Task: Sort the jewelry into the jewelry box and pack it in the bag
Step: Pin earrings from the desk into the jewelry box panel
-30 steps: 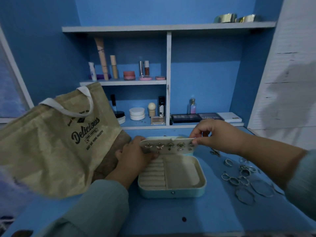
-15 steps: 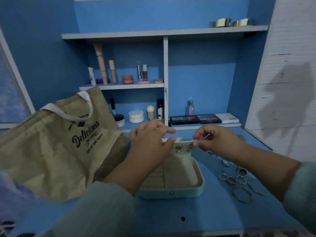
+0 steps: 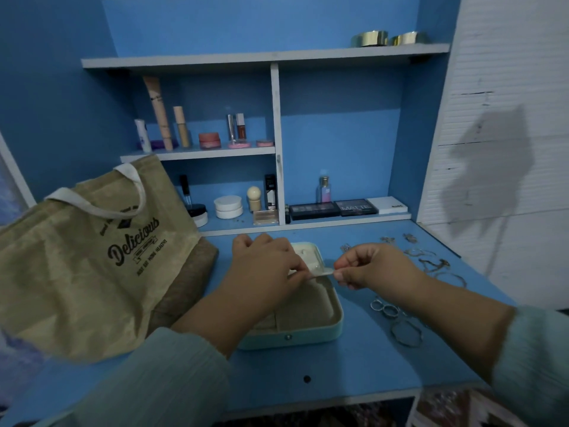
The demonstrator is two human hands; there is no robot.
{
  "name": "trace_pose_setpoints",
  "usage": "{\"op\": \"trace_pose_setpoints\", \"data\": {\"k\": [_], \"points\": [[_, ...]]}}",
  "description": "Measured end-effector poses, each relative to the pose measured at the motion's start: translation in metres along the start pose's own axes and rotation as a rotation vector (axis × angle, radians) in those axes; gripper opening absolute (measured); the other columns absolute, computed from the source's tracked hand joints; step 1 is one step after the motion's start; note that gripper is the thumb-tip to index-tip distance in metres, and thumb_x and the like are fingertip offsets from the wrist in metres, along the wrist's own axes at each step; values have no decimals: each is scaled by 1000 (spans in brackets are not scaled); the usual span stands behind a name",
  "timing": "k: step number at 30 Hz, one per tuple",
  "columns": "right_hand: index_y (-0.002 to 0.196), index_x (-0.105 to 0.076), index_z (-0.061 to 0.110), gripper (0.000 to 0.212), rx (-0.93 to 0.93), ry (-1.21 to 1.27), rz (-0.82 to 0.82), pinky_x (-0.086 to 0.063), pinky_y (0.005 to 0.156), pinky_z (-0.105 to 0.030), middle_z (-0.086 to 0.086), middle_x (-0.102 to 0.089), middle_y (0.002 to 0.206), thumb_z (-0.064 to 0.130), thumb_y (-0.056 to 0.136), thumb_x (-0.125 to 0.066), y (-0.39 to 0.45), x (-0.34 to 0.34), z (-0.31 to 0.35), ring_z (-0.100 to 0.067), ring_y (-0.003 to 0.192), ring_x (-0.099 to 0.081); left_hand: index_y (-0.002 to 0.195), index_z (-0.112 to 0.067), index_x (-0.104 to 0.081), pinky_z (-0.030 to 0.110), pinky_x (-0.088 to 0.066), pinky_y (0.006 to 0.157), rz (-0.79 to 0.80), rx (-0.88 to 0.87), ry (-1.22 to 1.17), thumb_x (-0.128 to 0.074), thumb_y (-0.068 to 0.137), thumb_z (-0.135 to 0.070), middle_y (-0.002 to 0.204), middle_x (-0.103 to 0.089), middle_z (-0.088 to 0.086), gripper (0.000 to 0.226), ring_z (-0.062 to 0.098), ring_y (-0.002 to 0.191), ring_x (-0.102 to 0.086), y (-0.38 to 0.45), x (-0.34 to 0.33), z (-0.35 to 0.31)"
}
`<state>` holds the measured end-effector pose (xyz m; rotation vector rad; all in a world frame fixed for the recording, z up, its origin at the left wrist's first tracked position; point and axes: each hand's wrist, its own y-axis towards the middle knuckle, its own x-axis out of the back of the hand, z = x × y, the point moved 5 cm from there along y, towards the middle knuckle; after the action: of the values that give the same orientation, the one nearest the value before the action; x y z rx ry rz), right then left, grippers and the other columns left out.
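Observation:
A mint jewelry box point(image 3: 336, 322) lies open on the blue desk, its beige compartments partly hidden by my left arm. Its lid point(image 3: 308, 252) lies back behind it. A thin earring panel point(image 3: 324, 271) hangs almost level over the box, seen edge-on. My left hand point(image 3: 264, 266) pinches its left end from above. My right hand point(image 3: 372, 268) pinches its right end between thumb and fingers. Several silver rings point(image 3: 385, 310), a hoop bangle point(image 3: 406, 334) and more loose pieces point(image 3: 431, 261) lie on the desk to the right. The tan "Delicious" bag point(image 3: 77, 272) stands at the left.
A brown cloth point(image 3: 187, 282) lies between the bag and the box. Shelves behind hold cosmetics: palettes point(image 3: 334, 208), jars point(image 3: 228, 207), tubes point(image 3: 157, 112). A white wall panel point(image 3: 508, 118) bounds the right. The desk's front edge point(image 3: 308, 402) is near me.
The earring panel stood upright facing me and has tipped down to nearly level. My left hand rose from the box's left side to the panel's top. My right hand kept its pinch.

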<state>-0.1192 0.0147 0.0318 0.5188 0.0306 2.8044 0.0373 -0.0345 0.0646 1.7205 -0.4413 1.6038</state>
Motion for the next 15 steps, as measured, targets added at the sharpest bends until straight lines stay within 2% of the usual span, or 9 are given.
{"op": "trace_pose_setpoints", "data": {"k": [3,8,11,13,15], "points": [[71,-64,9,16,-27,22,7,-48,50,-14,4,-62,51,-5,75,-71,-3,-2,-4,0,44,-55,115,-42,-59,37,-19,96,46,-43,72,-36,94,-53,118,-50,-16,33,10,114,-38,-1,-1,-5],[72,-65,7,13,-87,54,12,-47,47,-12,-1,-63,54,-5,79,-67,-7,1,-8,0,42,-55,112,-41,-60,38,-20,95,141,-66,97,-40,92,-53,119,-52,-14,30,12,112,-39,1,-3,-7],[70,-67,11,14,-108,-15,-19,-47,49,-13,-4,-65,61,1,80,-68,-8,12,-11,-4,50,-57,110,-41,-62,38,-21,94,253,-78,112,-42,92,-52,116,-54,-12,29,13,110,-41,7,-6,-10],[73,-68,12,10,-117,-72,-50,-45,46,-12,-1,-65,62,6,81,-68,-8,23,-12,-4,53,-57,108,-38,-63,38,-21,92,309,-89,118,-40,93,-53,112,-57,-10,32,14,107,-43,14,-8,-14],[76,-69,9,8,-135,-111,-91,-40,41,-11,5,-63,58,8,83,-66,-6,38,-13,1,47,-54,107,-32,-65,37,-21,90,344,-112,119,-38,94,-53,105,-59,-8,36,14,99,-46,24,-9,-21]]}}
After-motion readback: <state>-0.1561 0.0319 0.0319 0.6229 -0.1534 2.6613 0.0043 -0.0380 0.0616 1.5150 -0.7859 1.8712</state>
